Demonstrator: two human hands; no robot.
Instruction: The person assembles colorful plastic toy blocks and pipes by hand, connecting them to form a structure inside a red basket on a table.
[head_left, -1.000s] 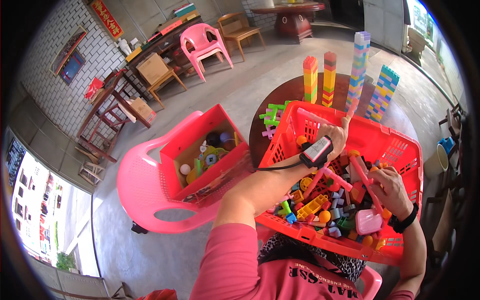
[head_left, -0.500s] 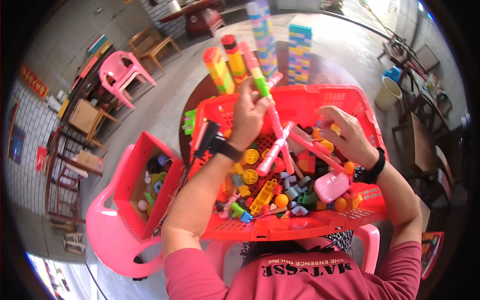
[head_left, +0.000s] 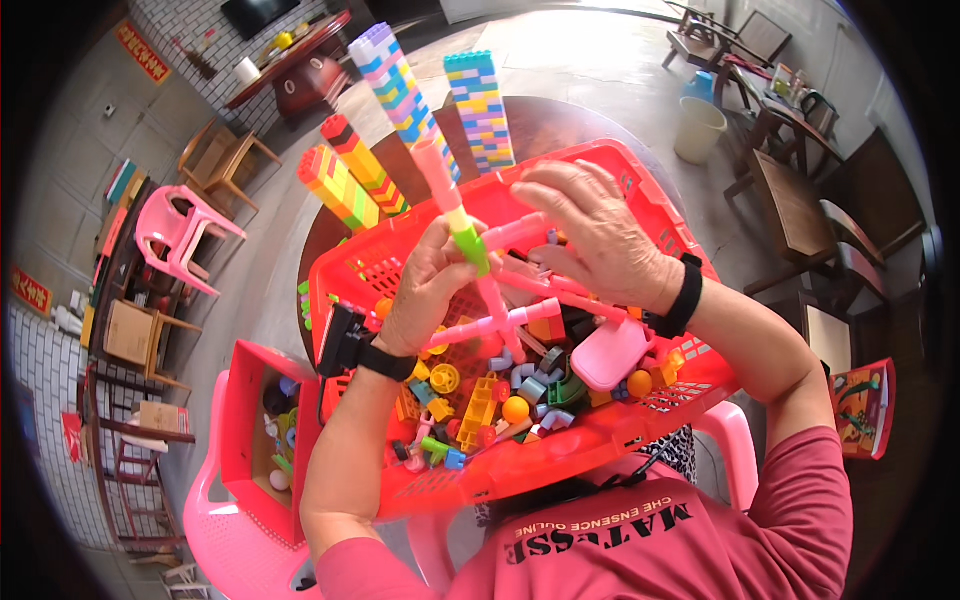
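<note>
My left hand is closed round a toy built of pink plastic tubes, gripping it at the green connector. From there a pink tube points up and away, and other pink tubes cross below it over the basket. My right hand is beside the toy, close to a tube sticking out to the right. Its fingers are spread and curve over that tube's end, with nothing seen in them. Beneath both hands is a red plastic basket of mixed toy parts, among them a pink oblong piece and a yellow strip.
Block towers, a purple-blue one, a teal-topped one, a red-yellow one and an orange-green one, stand on the round table behind the basket. A red box of toys rests on a pink chair at left.
My view has turned, so the scene sits further left. My right hand has come from above the basket's right side to beside the tubes, its fingers opening out. The left hand keeps its grip.
</note>
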